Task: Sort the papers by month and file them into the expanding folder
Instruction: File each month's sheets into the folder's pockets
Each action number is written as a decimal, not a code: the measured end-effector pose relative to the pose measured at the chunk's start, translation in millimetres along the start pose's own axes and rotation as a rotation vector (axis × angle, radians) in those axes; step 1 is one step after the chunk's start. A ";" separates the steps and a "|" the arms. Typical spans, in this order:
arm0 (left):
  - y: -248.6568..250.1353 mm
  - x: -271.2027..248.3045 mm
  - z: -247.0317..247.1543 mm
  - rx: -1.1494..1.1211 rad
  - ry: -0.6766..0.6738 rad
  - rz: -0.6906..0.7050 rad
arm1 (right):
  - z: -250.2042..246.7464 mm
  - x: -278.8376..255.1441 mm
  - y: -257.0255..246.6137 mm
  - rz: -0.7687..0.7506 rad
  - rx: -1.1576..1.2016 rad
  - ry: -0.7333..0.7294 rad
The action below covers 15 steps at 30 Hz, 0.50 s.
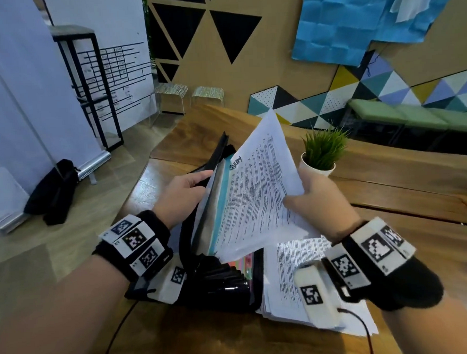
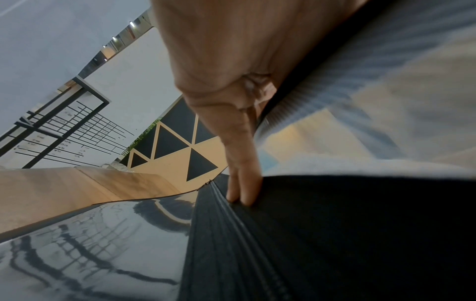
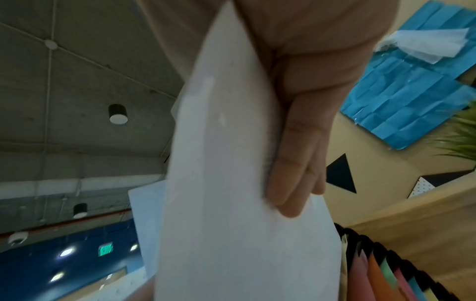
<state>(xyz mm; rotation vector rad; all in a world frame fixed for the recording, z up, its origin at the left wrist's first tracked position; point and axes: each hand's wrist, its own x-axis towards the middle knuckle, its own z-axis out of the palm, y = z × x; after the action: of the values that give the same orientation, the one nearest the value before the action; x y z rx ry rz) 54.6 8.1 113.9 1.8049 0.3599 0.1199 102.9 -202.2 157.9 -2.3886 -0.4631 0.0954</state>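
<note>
A black expanding folder (image 1: 223, 280) stands open on the wooden table (image 1: 414, 185), coloured tabs (image 1: 245, 264) along its pockets. My left hand (image 1: 186, 188) grips the folder's raised front wall, thumb on top, holding a pocket apart. In the left wrist view its fingers (image 2: 242, 183) lie against the black pleats (image 2: 335, 234). My right hand (image 1: 312, 197) pinches a sheaf of printed papers (image 1: 257, 192), tilted with its lower edge at the open pocket beside a teal divider (image 1: 220, 204). Fingers (image 3: 296, 173) back the white sheets (image 3: 231, 183) in the right wrist view.
A stack of printed papers (image 1: 292, 270) lies flat on the table right of the folder, under my right wrist. A small green plant in a white pot (image 1: 321, 154) stands just beyond my right hand. Two stools (image 1: 207, 95) and a black bag (image 1: 53, 190) are on the floor.
</note>
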 end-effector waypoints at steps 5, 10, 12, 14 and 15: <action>-0.3 0.6 4.4 0.018 0.084 0.035 | 0.2 -19.6 15.5 0.058 0.003 -0.032; -2.1 1.5 7.6 0.021 0.107 0.041 | 9.7 -19.5 23.7 0.124 0.103 -0.056; -4.0 2.7 8.9 0.043 0.104 0.034 | 19.3 -11.3 22.1 0.115 0.110 -0.068; -5.8 4.2 10.3 0.065 0.098 0.029 | 29.2 -1.5 18.0 0.106 0.092 -0.101; -6.5 4.6 11.0 0.073 0.095 0.030 | 35.4 3.9 16.7 0.113 0.093 -0.127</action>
<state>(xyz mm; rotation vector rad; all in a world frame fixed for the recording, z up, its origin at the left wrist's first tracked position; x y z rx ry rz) 60.8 0.7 104.3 1.8817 0.4093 0.2160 104.9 -190.4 120.5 -2.3246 -0.3733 0.3144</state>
